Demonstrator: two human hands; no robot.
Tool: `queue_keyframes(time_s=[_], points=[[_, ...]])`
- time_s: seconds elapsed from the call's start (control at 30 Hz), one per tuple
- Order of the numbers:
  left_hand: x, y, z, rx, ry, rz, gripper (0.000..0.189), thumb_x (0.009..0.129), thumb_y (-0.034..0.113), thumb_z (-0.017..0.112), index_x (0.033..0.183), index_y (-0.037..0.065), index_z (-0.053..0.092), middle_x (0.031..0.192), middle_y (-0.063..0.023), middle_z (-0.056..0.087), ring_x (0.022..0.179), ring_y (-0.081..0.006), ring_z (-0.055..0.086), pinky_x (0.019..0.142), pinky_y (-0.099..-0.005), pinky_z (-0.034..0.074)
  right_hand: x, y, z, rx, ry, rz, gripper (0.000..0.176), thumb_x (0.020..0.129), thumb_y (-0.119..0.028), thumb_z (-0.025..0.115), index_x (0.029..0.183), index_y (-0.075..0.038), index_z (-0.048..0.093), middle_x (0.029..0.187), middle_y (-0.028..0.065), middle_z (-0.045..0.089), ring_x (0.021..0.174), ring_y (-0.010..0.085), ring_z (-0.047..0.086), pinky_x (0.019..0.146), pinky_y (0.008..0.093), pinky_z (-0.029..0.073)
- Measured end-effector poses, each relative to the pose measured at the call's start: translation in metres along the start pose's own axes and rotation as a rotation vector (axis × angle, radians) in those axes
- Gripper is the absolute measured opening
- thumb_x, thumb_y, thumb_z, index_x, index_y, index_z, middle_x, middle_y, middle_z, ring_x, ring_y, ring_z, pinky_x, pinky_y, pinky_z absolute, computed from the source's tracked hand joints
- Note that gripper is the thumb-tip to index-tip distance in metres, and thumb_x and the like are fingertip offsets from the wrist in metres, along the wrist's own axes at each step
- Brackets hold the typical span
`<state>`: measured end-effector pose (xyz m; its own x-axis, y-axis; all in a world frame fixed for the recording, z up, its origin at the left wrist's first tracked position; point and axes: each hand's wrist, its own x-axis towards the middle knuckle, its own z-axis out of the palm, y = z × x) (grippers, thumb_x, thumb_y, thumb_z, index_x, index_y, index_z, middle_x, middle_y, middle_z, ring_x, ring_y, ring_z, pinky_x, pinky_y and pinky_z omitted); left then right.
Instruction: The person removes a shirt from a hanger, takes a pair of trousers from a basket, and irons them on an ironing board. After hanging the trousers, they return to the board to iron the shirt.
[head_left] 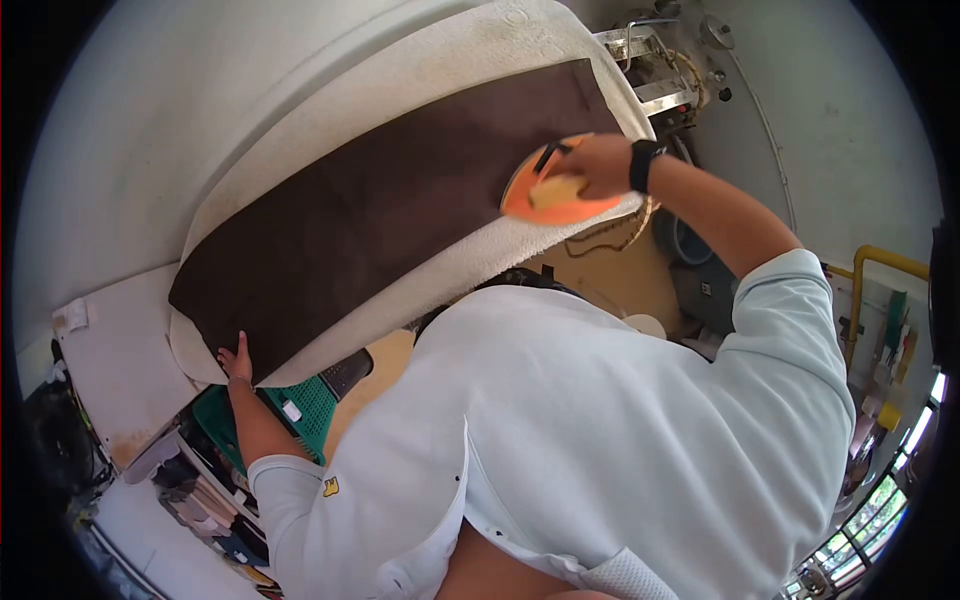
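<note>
One green basket (pixel 308 412) under board (pixel 470 60); right hand (pixel 597 165) grips iron (pixel 575 208)

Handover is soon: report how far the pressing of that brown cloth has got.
Done: the long dark brown cloth lies flat and smooth along the white padded board. In hand: the right hand grips the orange iron at one end; the left hand pins the other end. Left: cannot tell which stretches remain unpressed.
</note>
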<state>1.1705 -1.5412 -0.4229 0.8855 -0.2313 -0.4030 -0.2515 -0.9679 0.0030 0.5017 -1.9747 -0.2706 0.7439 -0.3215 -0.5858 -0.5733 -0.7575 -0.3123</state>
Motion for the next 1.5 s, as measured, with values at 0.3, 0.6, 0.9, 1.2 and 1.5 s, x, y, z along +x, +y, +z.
queue_keyframes(time_s=[0.3, 0.6, 0.9, 1.2, 1.5], points=[[-0.081, 0.012, -0.013, -0.079, 0.219, 0.013, 0.099, 0.085, 0.070, 0.045, 0.151, 0.004, 0.012, 0.158, -0.0200, 0.005, 0.145, -0.0347, 0.009, 0.118, -0.0432, 0.013, -0.022, 0.021, 0.016, 0.540, 0.393, 0.494, 0.038, 0.080, -0.024, 0.059, 0.116, -0.010, 0.063, 0.088, 0.0168, 0.069, 0.087, 0.0310, 0.067, 0.078, 0.0431, 0.053], [-0.237, -0.123, 0.086, -0.112, 0.190, -0.130, 0.077, 0.096, 0.050, 0.044, 0.149, 0.002, 0.019, 0.154, -0.0260, 0.014, 0.144, -0.0366, 0.014, 0.117, -0.0416, 0.016, -0.061, 0.208, 0.021, 0.829, 0.647, 0.773, 0.028, 0.080, -0.020, 0.064, 0.101, -0.002, 0.061, 0.062, 0.0036, 0.056, 0.043, 0.0138, 0.048, 0.040, 0.0305, 0.036], [-0.375, -0.275, 0.169, 0.093, -0.206, -0.171, 0.074, 0.096, 0.044, 0.047, 0.149, 0.001, 0.018, 0.150, -0.0298, 0.022, 0.142, -0.0387, 0.020, 0.116, -0.0429, 0.017, -0.060, 0.254, 0.026, 0.912, 0.793, 0.921, 0.031, 0.081, -0.019, 0.061, 0.107, -0.003, 0.055, 0.058, 0.0037, 0.051, 0.039, 0.0124, 0.044, 0.035, 0.0294, 0.034], [-0.422, -0.263, 0.170, 0.018, -0.315, -0.260, 0.074, 0.096, 0.043, 0.048, 0.150, 0.005, 0.015, 0.149, -0.0283, 0.028, 0.137, -0.0394, 0.031, 0.114, -0.0432, 0.025, -0.003, 0.277, -0.035, 0.089, 0.811, 0.810, 0.058, 0.077, -0.042, 0.070, 0.119, -0.006, 0.053, 0.111, 0.0237, 0.062, 0.105, 0.0428, 0.058, 0.086, 0.0485, 0.047], [-0.460, -0.181, 0.130, -0.530, -0.135, -0.649, 0.076, 0.094, 0.050, 0.047, 0.151, 0.011, 0.016, 0.140, -0.0204, 0.047, 0.126, -0.0332, 0.048, 0.106, -0.0379, 0.039, 0.018, 0.217, -0.050, -0.391, 0.624, 1.159, 0.075, 0.075, -0.061, 0.068, 0.126, -0.009, 0.052, 0.122, 0.0142, 0.059, 0.114, 0.0300, 0.058, 0.091, 0.0466, 0.050]])
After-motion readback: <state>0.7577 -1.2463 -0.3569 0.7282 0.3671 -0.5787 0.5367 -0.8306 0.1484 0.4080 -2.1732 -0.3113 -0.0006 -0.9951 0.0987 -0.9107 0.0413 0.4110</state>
